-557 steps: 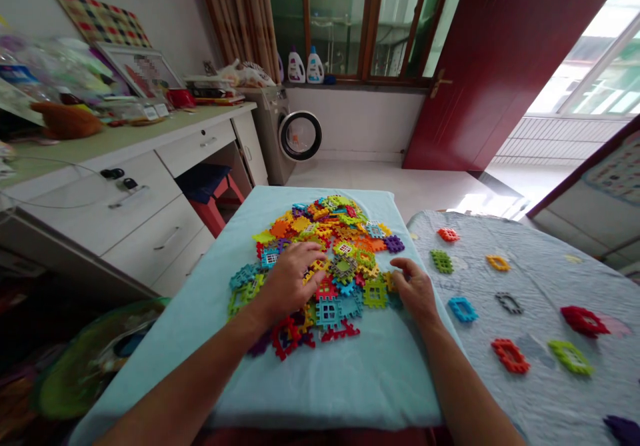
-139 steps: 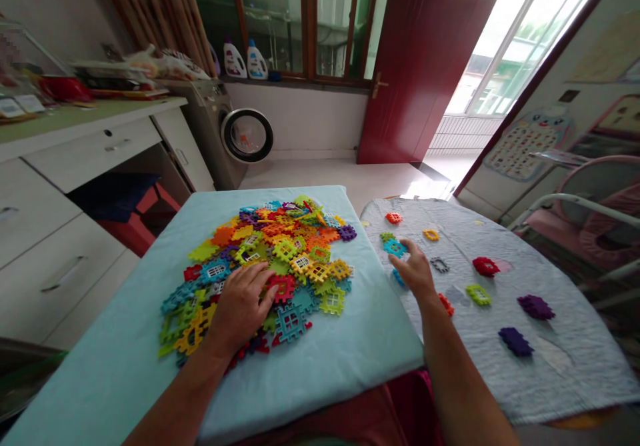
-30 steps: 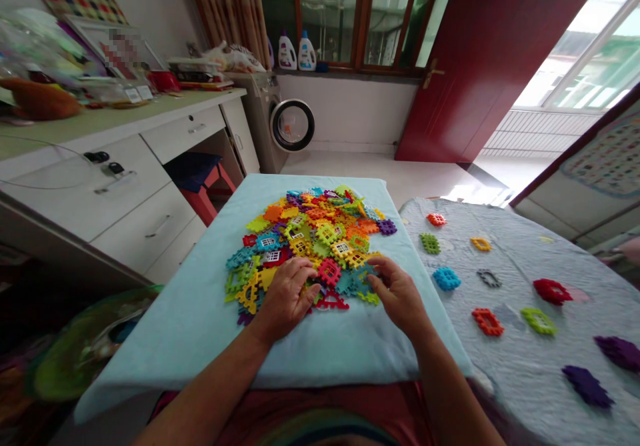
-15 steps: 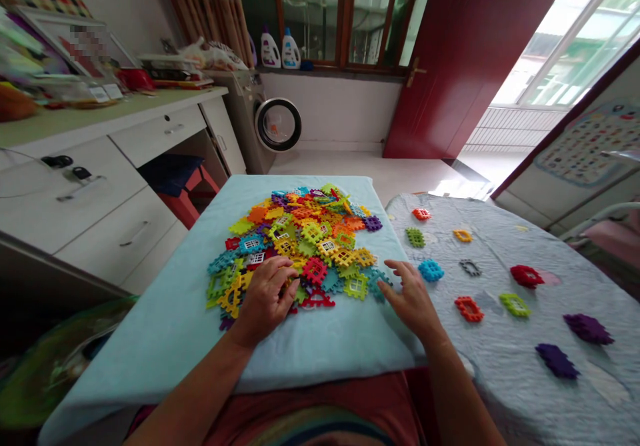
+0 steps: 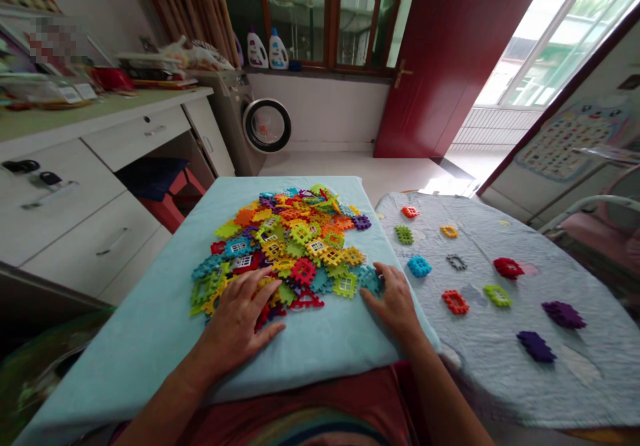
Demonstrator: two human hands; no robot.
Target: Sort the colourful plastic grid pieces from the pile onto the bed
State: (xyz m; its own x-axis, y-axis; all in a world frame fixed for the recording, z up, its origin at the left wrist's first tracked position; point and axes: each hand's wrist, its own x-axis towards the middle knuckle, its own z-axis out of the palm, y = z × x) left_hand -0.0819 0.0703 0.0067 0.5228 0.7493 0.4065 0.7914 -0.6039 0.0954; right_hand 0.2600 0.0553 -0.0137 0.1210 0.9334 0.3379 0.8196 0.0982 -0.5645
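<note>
A heap of colourful plastic interlocking building blocks (image 5: pixel 301 233), several with window grids, covers the middle of the table with the pale blue cloth (image 5: pixel 320 339). My left hand (image 5: pixel 240 316) lies over the heap's near left edge, fingers spread and thumb apart; the pieces beneath it are partly hidden. At the heap's right edge my right hand (image 5: pixel 394 299) is open, its thumb and fingers on either side of a teal block (image 5: pixel 369 277), touching or very close to it. A red triangular piece (image 5: pixel 307 299) and a lime window block (image 5: pixel 345 285) lie between my hands.
On the right, a second surface with a grey-blue cloth (image 5: pixel 480 379) bears separate blocks, among them a blue stack (image 5: pixel 419 266), a red stack (image 5: pixel 508 268) and a purple stack (image 5: pixel 564 315). White drawers (image 5: pixel 100 246) and a stool (image 5: pixel 170 193) stand left.
My left hand has moved left and towards me, and its fingers have spread. My right hand has come closer to the teal block. The view has shifted slightly to the right.
</note>
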